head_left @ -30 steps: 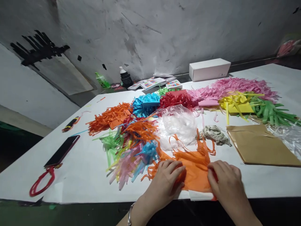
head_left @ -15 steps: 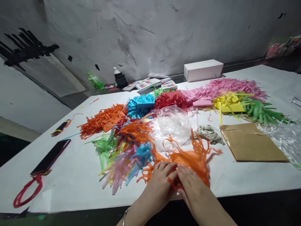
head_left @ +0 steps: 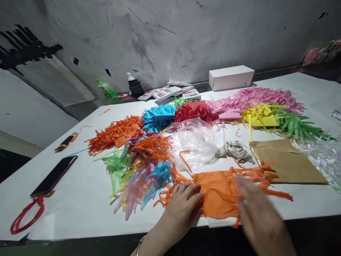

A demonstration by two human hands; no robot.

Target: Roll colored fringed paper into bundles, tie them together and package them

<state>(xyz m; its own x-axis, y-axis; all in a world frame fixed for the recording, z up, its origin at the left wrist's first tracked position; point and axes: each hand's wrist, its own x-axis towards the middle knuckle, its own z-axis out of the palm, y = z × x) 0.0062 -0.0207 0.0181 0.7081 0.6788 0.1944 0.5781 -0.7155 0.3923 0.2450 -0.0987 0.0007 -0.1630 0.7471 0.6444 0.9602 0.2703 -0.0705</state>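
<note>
An orange fringed tissue sheet [head_left: 217, 193] lies flat at the table's front edge, strips spreading at its left and right ends. My left hand [head_left: 183, 202] rests on its left part, fingers curled down on the paper; whether they pinch it is hidden. Over the right part is my right hand [head_left: 255, 209], blurred by motion, with fingers that look stretched out. A bit of white paper [head_left: 221, 222] shows under the sheet's front edge. Left of the sheet lies a pile of mixed fringes [head_left: 141, 181], and a clear plastic bag [head_left: 195, 142] is behind it.
Orange [head_left: 114, 133], blue [head_left: 158, 117], red [head_left: 194, 112], pink [head_left: 255, 99], yellow [head_left: 262, 115] and green fringe bundles [head_left: 298, 126] line the back. A brown envelope [head_left: 287, 160] and grey string [head_left: 236, 151] are right; a phone [head_left: 54, 176] lies left.
The orange sheet, bunched under both hands before, now lies spread flat with its right fringe stretched rightward. My right hand has moved right, away from my left hand, which stays nearly in place.
</note>
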